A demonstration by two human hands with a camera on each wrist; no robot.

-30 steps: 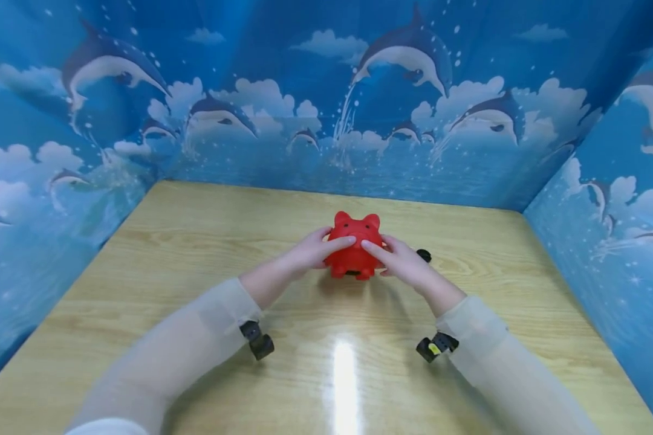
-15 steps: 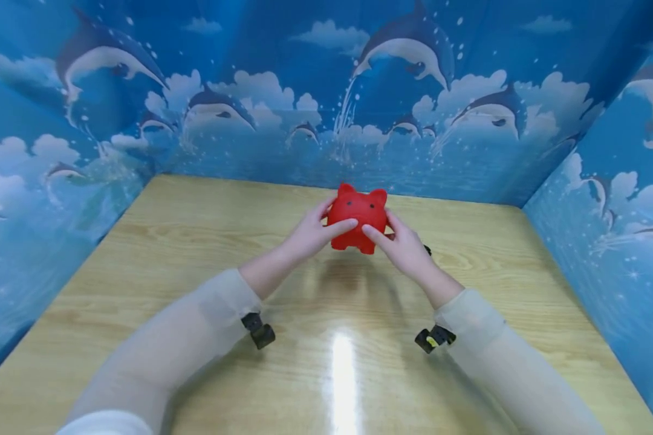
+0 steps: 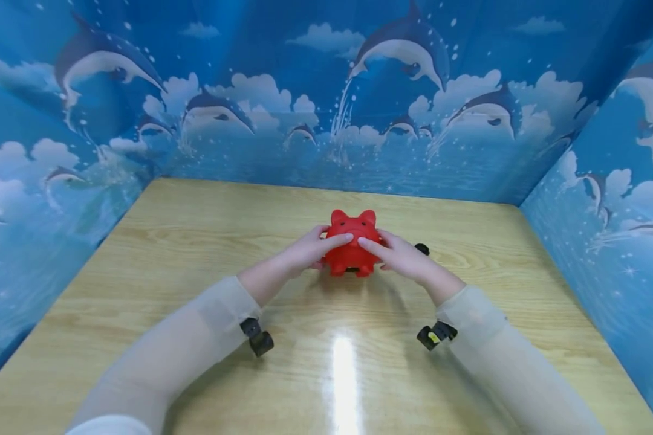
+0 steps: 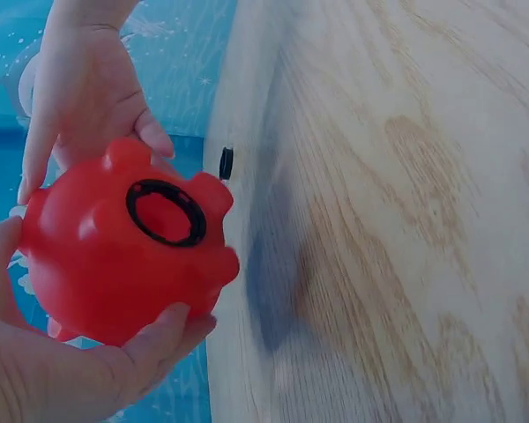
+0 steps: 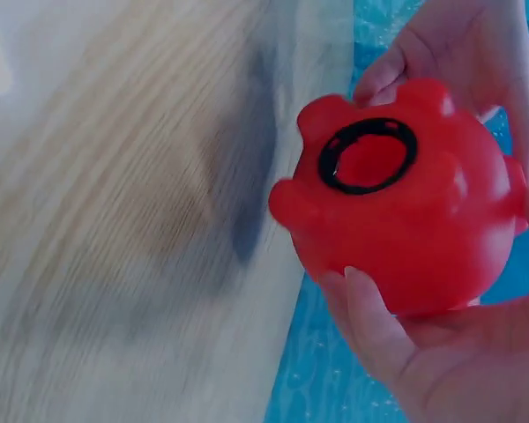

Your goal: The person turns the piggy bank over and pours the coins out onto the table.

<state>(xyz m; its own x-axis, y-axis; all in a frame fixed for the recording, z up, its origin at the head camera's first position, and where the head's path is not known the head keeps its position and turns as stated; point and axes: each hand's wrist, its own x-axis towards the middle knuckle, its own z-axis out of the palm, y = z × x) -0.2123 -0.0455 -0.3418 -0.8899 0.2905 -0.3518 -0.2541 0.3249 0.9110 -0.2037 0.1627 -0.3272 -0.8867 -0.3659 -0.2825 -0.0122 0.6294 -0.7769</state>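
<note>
A red piggy bank (image 3: 352, 257) is held between both hands, a little above the wooden table. My left hand (image 3: 305, 251) grips it from one side and my right hand (image 3: 405, 258) from the other, both thumbs on its front. In both wrist views its underside shows a round hole with a black ring (image 5: 324, 167) around it, between the stubby feet. Behind my right hand a small round black cap (image 3: 422, 249) lies on the table; in the left wrist view that black piece (image 4: 227, 164) appears edge-on.
The pale wooden table (image 3: 207, 223) extends around the hands. Blue dolphin-print cloth (image 3: 250, 145) stands along its back and sides. A black wrist camera (image 3: 257, 338) is strapped at the left sleeve, another wrist camera (image 3: 436, 335) at the right. A bright light reflection streaks the near tabletop.
Half a second ago the piggy bank was raised higher and farther back; it has since come down again, close to its height of one second ago. Both hands kept their hold.
</note>
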